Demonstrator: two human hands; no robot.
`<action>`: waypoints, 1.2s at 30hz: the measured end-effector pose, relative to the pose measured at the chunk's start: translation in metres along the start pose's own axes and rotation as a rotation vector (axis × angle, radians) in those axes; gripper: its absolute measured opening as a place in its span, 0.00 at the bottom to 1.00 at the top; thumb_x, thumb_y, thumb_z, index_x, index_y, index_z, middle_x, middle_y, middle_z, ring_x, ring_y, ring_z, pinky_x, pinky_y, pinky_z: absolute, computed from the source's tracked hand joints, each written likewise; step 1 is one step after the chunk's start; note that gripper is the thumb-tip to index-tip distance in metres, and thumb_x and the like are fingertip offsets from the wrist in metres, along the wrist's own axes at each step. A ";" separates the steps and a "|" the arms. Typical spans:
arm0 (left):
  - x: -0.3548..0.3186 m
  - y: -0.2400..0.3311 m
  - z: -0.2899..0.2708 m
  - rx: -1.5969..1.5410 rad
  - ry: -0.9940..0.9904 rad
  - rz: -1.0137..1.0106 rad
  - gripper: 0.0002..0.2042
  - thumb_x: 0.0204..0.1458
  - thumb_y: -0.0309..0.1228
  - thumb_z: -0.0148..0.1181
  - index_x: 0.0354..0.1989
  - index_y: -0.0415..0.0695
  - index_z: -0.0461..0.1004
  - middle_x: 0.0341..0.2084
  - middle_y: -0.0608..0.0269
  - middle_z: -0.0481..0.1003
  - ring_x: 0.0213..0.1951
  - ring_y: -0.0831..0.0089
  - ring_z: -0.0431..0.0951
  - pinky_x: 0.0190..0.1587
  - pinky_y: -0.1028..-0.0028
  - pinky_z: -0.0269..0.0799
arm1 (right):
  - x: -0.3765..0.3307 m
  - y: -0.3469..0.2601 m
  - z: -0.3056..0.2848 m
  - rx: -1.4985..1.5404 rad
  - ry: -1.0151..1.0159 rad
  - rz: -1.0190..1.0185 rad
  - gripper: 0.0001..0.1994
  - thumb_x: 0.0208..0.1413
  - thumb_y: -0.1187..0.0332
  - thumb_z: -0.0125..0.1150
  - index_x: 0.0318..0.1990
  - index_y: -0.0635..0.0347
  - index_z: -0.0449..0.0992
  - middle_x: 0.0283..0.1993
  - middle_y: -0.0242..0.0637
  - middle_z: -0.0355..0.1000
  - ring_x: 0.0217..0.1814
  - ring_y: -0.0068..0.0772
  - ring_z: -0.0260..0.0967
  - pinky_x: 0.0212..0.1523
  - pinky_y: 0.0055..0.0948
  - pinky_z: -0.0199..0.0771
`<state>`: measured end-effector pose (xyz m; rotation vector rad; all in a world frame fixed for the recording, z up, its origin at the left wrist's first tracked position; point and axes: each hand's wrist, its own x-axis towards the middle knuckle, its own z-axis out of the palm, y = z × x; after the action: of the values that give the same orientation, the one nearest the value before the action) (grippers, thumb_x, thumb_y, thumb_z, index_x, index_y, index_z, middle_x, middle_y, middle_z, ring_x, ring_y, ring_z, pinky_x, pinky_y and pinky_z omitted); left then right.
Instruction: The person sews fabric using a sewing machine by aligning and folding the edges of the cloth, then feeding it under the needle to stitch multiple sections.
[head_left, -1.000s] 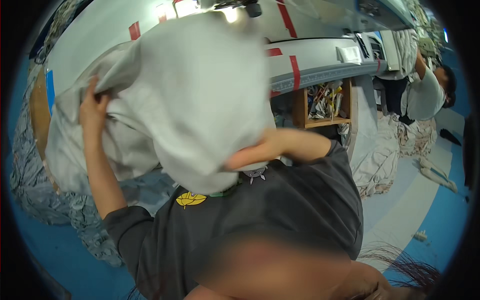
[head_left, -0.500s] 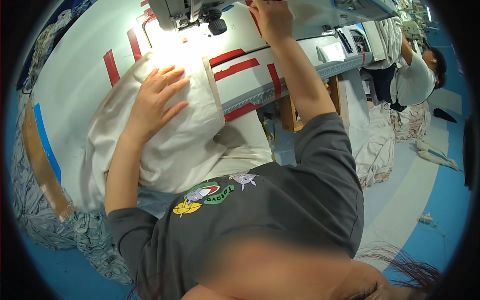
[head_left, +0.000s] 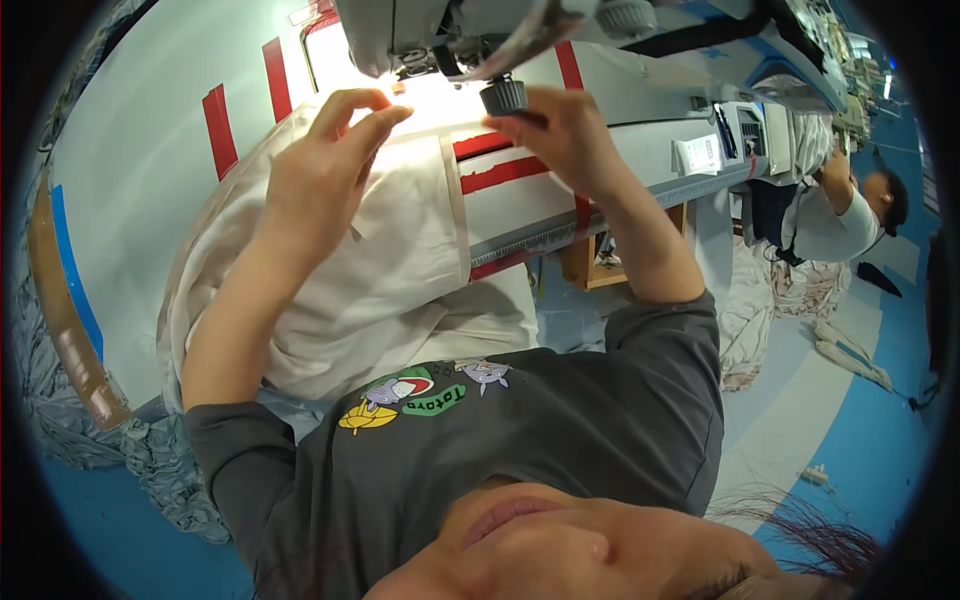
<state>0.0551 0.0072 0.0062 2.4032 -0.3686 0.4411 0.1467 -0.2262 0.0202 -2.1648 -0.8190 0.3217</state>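
Note:
A pale cream cloth (head_left: 345, 285) lies over the front of the sewing machine's white bed (head_left: 130, 200) and hangs toward my lap. My left hand (head_left: 325, 175) is raised over the cloth's far edge, thumb and forefinger brought together in the bright lamp glare below the machine head (head_left: 400, 30). What they pinch, if anything, is lost in the glare. Beside the dark ridged knob (head_left: 505, 97), my right hand (head_left: 565, 135) has its fingers curled and slightly blurred. The knob partly covers those fingertips, so anything between them is hidden.
Red tape strips (head_left: 275, 80) mark the bed. A ruler (head_left: 525, 240) runs along its front edge, with a wooden drawer (head_left: 590, 262) below. Bunched grey-blue fabric (head_left: 165, 470) lies at the left. Another person (head_left: 835, 215) works at the far right near heaped cloth (head_left: 745, 320).
My left hand has risen from lying spread on the cloth to a pinch near the needle area. My right hand has come down from the machine's upper part to beside the knob.

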 end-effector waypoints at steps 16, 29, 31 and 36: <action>0.007 -0.029 0.010 0.348 -0.045 0.198 0.10 0.45 0.27 0.62 0.38 0.48 0.78 0.36 0.70 0.76 0.37 0.71 0.76 0.41 0.73 0.73 | -0.013 0.005 0.058 -0.472 0.038 -0.265 0.14 0.50 0.62 0.60 0.35 0.66 0.73 0.56 0.52 0.65 0.65 0.45 0.55 0.65 0.49 0.51; 0.000 -0.032 0.009 0.339 -0.077 0.223 0.13 0.44 0.28 0.59 0.41 0.48 0.77 0.39 0.68 0.76 0.39 0.71 0.75 0.42 0.72 0.72 | 0.011 0.002 0.053 -0.440 0.019 -0.430 0.16 0.57 0.65 0.57 0.53 0.54 0.71 0.53 0.34 0.68 0.48 0.39 0.70 0.41 0.32 0.75; -0.004 -0.039 0.009 0.293 -0.080 0.221 0.14 0.45 0.29 0.59 0.42 0.49 0.76 0.39 0.69 0.75 0.38 0.71 0.75 0.41 0.72 0.72 | 0.014 0.004 0.055 -0.312 -0.019 -0.370 0.14 0.50 0.69 0.57 0.45 0.58 0.73 0.44 0.39 0.73 0.46 0.46 0.66 0.49 0.42 0.66; 0.004 -0.043 0.004 0.251 -0.106 0.226 0.13 0.45 0.29 0.58 0.42 0.48 0.76 0.38 0.68 0.75 0.38 0.71 0.75 0.40 0.71 0.72 | 0.025 0.022 0.054 -0.372 -0.090 -0.382 0.15 0.54 0.72 0.59 0.49 0.65 0.73 0.46 0.46 0.73 0.48 0.40 0.70 0.51 0.28 0.69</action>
<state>0.0751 0.0359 -0.0189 2.6465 -0.6722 0.4856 0.1503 -0.1890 -0.0312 -2.2741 -1.4095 0.0739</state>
